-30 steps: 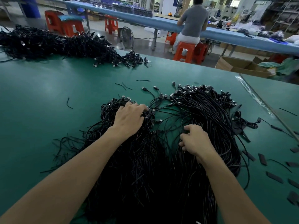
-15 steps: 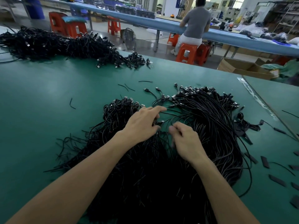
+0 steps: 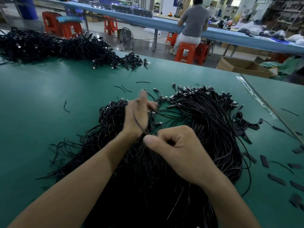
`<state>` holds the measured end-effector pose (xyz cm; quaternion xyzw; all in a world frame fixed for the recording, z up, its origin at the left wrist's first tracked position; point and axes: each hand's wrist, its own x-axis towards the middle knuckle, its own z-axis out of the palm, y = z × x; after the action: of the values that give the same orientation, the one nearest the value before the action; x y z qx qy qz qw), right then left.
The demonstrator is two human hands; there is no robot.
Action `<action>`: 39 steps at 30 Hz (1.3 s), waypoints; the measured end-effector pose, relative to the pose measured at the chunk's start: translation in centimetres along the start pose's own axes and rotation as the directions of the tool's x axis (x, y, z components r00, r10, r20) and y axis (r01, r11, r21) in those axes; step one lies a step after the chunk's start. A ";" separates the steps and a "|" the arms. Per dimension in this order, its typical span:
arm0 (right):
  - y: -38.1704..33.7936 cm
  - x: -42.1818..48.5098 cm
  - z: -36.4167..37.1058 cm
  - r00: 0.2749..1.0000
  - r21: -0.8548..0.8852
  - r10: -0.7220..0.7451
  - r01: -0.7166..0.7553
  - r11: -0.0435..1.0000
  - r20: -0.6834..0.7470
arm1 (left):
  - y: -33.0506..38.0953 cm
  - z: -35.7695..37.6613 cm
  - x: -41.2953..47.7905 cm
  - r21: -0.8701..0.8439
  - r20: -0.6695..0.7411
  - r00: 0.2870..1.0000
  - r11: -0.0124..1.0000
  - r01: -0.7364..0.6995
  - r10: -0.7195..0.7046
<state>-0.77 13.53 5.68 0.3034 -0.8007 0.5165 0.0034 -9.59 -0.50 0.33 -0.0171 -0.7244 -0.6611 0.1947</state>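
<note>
A big heap of black cables (image 3: 205,122) with plug ends lies on the green table (image 3: 41,99) in front of me. My left hand (image 3: 139,112) is raised over the heap's left side and is motion-blurred, fingers stretched forward. One black cable (image 3: 137,118) runs across the back of that hand down towards my right hand. My right hand (image 3: 177,145) is curled into a fist just above the heap, thumb and fingers pinching that cable near its lower end.
A second long pile of black cables (image 3: 49,45) lies at the table's far left. Short black strips (image 3: 276,179) and wire scraps (image 3: 66,106) are scattered around. A cardboard box (image 3: 238,65) stands beyond the far edge. A person (image 3: 194,18) sits on an orange stool.
Both hands have lifted off the heap. The right hand moved in from the right, then pulled back towards me, curled on one cable; the left hand rose and stretched forward, that cable across its back.
</note>
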 end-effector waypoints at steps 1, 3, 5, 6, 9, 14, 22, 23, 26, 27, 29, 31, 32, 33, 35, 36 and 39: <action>1.0 -0.3 -0.7 0.995 -0.065 0.041 -0.047 0.997 -0.095 | 0.7 -0.6 0.7 -0.108 -0.189 0.982 0.993 -0.037 0.016; 3.2 -0.8 -2.2 0.957 -0.170 0.142 -0.189 0.967 -0.254 | 2.2 -1.7 1.0 -0.126 -0.364 0.922 0.975 -0.185 0.128; 5.4 -1.2 -3.5 0.906 -0.255 0.297 -0.377 0.890 -0.303 | 3.4 -2.3 0.4 -0.040 -0.331 0.893 0.941 -0.336 0.305; 6.3 -1.4 -4.0 0.869 -0.313 0.388 -0.477 0.821 -0.308 | 3.9 -2.1 0.0 0.048 -0.269 0.885 0.923 -0.383 0.381; 7.4 -1.5 -5.1 0.795 -0.537 0.533 -0.596 0.598 -0.289 | 3.5 -1.7 -0.9 0.284 0.008 0.841 0.806 -0.520 0.540; 4.6 -1.0 -4.2 0.938 -0.479 0.345 -0.290 0.828 0.029 | 3.5 -0.5 -2.0 0.608 0.353 0.830 0.568 -0.555 0.432; 3.7 -0.6 -4.0 0.865 -0.060 0.122 -0.173 0.983 -0.487 | 4.5 -1.4 -1.6 0.330 0.311 0.892 0.842 -0.426 0.330; 4.2 -0.6 -4.4 0.827 0.029 0.185 -0.200 0.979 -0.531 | 4.8 -1.9 -1.4 0.302 0.267 0.910 0.869 -0.393 0.318; 5.4 -0.5 -5.2 0.728 0.185 0.308 -0.247 0.951 -0.613 | 5.8 -3.4 -1.1 0.328 0.349 0.923 0.902 -0.280 0.160; 5.8 -0.4 -5.2 0.715 0.182 0.310 -0.253 0.950 -0.626 | 6.0 -3.7 -1.2 0.372 0.448 0.893 0.902 -0.217 0.030; 6.2 -0.2 -5.0 0.715 0.195 0.302 -0.231 0.953 -0.631 | 6.3 -4.0 -1.8 0.416 0.632 0.738 0.907 -0.066 -0.236; 6.5 0.1 -4.8 0.753 0.289 0.318 -0.176 0.941 -0.576 | 6.7 -3.8 -2.9 0.324 0.779 0.542 0.943 0.081 -0.314; 6.6 0.2 -4.7 0.785 0.323 0.324 -0.167 0.931 -0.528 | 6.8 -3.5 -3.6 0.241 0.842 0.456 0.957 0.162 -0.289; 6.7 0.4 -4.5 0.823 0.324 0.319 -0.176 0.930 -0.470 | 7.0 -3.2 -4.3 0.141 0.891 0.388 0.957 0.252 -0.234; 6.9 0.6 -3.7 0.896 0.247 0.301 -0.227 0.942 -0.327 | 7.4 -2.4 -5.3 -0.084 0.924 0.370 0.894 0.440 -0.095; 7.0 0.6 -3.1 0.921 0.210 0.304 -0.256 0.944 -0.242 | 7.7 -2.0 -5.5 -0.197 0.903 0.426 0.837 0.511 -0.048; 6.7 -0.2 -1.9 0.954 0.160 0.300 -0.292 0.943 -0.028 | 7.9 -1.2 -5.0 -0.489 0.709 0.705 0.705 0.513 -0.020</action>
<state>-4.53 17.10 0.96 0.1655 -0.7945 0.5793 -0.0766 -2.40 0.52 6.33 -0.2020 -0.4579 -0.8430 -0.1972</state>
